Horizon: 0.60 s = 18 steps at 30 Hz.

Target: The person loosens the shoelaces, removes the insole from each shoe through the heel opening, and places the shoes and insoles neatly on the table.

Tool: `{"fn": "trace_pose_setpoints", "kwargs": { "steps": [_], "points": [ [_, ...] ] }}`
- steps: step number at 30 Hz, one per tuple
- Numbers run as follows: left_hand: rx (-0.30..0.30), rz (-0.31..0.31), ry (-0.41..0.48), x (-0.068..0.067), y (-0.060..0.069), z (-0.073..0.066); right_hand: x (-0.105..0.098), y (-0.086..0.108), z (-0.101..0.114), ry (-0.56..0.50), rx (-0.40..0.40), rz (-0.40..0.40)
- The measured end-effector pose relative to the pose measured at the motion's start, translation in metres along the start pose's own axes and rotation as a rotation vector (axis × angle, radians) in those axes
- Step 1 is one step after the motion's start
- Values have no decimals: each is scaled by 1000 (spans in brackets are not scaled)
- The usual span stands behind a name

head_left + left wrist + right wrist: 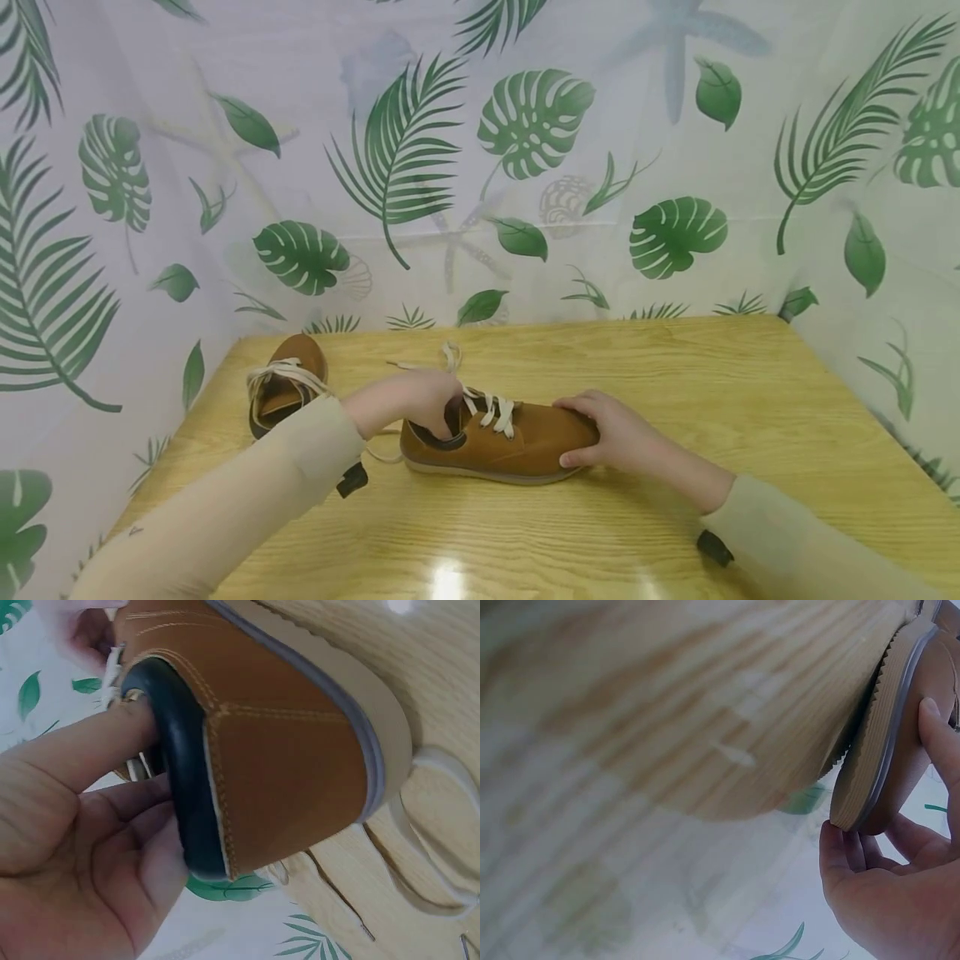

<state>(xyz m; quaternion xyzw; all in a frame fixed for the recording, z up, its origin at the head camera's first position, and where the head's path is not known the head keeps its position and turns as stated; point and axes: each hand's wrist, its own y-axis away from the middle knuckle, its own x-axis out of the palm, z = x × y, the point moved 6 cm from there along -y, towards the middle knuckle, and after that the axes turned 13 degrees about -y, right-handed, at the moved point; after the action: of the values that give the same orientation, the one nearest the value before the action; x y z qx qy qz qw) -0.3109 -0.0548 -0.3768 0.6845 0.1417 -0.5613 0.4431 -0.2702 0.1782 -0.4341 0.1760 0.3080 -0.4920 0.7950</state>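
A brown shoe [525, 437] with cream laces [497, 414] lies on its sole, toe to the right. My left hand [423, 404] reaches into its opening; in the left wrist view the fingers of my left hand [97, 847] go in past the dark padded collar [187, 780], holding the shoe near the heel [285, 765]. My right hand [611, 437] grips the toe, thumb on the near side. In the right wrist view, my right hand [892, 892] has its thumb on the upper and fingers round the toe end of the sole [870, 750].
Another brown shoe [307, 354] with loose cream laces stands at the table's back left, its opening toward me. The wooden table [675, 367] meets a white leaf-patterned cloth [465, 200] at the back and sides. A loose lace [442, 900] trails beside the held shoe's heel.
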Motion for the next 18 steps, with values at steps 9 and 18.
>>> {"fn": "trace_pose_setpoints", "kwargs": {
  "steps": [9, 18],
  "points": [
    [-104, -11, -182, -2, -7, -7, 0, -1, -1, 10, -6, 5],
    [-134, 31, -356, -2, -4, -16, -1, -3, -1, 26, -6, 5]
  ]
}}
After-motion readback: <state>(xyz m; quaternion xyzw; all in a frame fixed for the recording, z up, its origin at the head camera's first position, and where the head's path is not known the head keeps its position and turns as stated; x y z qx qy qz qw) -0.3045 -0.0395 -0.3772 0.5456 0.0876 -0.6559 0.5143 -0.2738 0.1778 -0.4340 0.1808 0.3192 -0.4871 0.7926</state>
